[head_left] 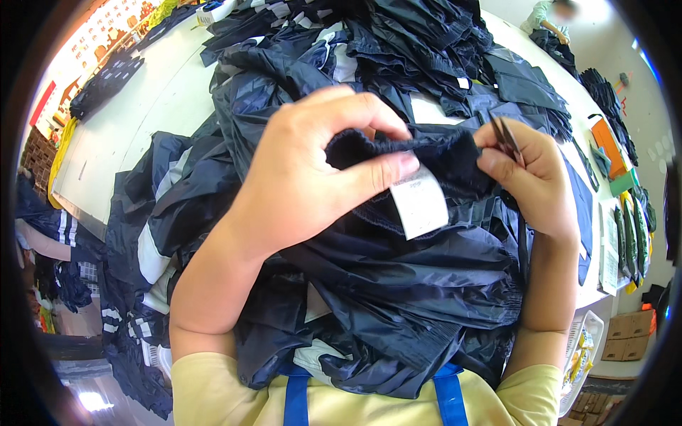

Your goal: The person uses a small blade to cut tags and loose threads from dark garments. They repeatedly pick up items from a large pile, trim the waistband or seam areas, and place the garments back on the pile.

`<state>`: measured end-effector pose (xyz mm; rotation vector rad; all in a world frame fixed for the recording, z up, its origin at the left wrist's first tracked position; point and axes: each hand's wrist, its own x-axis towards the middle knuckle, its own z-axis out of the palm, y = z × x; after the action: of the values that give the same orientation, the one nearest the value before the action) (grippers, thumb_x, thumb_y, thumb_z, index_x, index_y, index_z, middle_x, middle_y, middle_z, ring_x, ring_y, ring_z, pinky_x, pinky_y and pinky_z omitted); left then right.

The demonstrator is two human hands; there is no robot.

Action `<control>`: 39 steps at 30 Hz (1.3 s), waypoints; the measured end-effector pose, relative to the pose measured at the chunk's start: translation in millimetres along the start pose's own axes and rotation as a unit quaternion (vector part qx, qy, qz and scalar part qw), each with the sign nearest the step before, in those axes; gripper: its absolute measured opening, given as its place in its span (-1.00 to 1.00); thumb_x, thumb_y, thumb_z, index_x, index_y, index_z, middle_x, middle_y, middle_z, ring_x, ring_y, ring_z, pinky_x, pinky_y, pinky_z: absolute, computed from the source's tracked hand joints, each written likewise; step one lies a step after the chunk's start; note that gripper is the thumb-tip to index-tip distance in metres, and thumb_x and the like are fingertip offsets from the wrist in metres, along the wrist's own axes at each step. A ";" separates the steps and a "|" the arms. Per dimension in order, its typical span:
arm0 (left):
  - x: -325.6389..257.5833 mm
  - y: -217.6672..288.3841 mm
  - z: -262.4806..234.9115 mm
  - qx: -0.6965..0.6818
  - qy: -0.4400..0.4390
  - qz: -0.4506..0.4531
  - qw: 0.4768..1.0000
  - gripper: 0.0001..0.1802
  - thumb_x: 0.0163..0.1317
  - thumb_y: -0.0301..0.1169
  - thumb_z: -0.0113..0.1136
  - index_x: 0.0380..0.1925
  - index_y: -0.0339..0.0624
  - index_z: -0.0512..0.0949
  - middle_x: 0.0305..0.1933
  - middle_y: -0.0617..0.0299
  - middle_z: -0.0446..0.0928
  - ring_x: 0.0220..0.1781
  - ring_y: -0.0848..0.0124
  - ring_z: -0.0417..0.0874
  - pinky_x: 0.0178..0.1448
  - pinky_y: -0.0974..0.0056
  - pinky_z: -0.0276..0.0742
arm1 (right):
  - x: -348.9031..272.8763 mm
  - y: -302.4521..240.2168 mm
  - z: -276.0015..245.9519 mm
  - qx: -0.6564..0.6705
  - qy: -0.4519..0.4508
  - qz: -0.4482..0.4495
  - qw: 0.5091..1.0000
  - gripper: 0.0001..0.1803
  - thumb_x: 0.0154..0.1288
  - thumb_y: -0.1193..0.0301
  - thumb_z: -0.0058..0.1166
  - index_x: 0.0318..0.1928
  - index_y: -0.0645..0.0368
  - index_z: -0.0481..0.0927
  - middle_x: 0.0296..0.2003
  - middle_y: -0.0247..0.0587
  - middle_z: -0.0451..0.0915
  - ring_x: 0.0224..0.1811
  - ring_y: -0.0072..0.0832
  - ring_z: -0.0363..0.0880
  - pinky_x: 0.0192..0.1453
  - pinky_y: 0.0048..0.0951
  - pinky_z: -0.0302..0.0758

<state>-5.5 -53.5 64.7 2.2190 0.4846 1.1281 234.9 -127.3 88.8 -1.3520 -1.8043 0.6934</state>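
Both hands are raised in the middle of the view, stretching the elastic waistband of a dark navy garment between them. My left hand pinches the band between thumb and fingers, its thumb at the top of a white label that hangs from the inside. My right hand grips the band's right end between thumb and forefinger. Small dark scissors are also tucked in that hand, their points sticking up past the fingers. The shiny, crumpled cloth drapes down over my lap.
More dark garments are heaped across the far side of the white table. An orange box and packaged goods stand at the right edge. A white basket sits low on the right. Another person is at the far right.
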 end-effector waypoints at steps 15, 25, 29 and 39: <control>-15.7 -4.1 14.7 -0.359 -0.038 -0.251 0.898 -0.65 -0.04 -0.63 0.34 -0.22 -0.20 0.50 -0.23 0.38 0.47 -0.26 0.63 0.49 -0.10 0.52 0.41 | -17.0 -16.1 6.5 -0.185 0.122 -0.090 0.971 -0.48 0.29 0.16 -0.11 0.05 0.34 0.51 -0.47 -0.27 0.34 -0.45 -0.52 0.32 -0.31 -0.49 0.30; -17.2 -3.6 17.8 -0.410 -0.013 -0.257 0.875 -0.54 -0.11 -0.73 0.30 -0.15 -0.19 0.45 -0.13 0.33 0.42 -0.19 0.60 0.51 -0.09 0.47 0.50 | -24.8 -13.8 28.6 -0.278 0.115 -0.219 0.928 -0.65 -0.13 0.51 0.36 -0.25 0.27 0.59 -0.43 -0.18 0.56 -0.45 -0.34 0.53 -0.40 -0.46 0.46; -18.4 -6.5 20.1 -0.476 -0.008 -0.269 0.837 -0.53 -0.08 -0.74 0.29 -0.12 -0.20 0.43 -0.13 0.31 0.42 -0.20 0.59 0.55 -0.13 0.47 0.56 | -22.9 -9.9 32.3 -0.272 0.133 -0.230 0.925 -0.66 -0.17 0.50 0.38 -0.27 0.25 0.62 -0.42 -0.19 0.57 -0.44 -0.33 0.54 -0.40 -0.44 0.46; -20.1 -8.2 23.2 -0.517 -0.020 -0.289 0.805 -0.50 -0.07 -0.71 0.33 -0.10 -0.20 0.42 -0.13 0.31 0.43 -0.28 0.60 0.58 -0.21 0.50 0.57 | -19.9 -2.5 31.0 -0.245 0.098 -0.249 0.932 -0.67 -0.17 0.48 0.39 -0.29 0.23 0.64 -0.42 -0.21 0.57 -0.44 -0.34 0.53 -0.37 -0.44 0.45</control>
<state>1.6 -66.4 36.5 1.0171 0.3497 0.7156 210.8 -146.5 68.3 -1.1270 -2.1109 -0.1720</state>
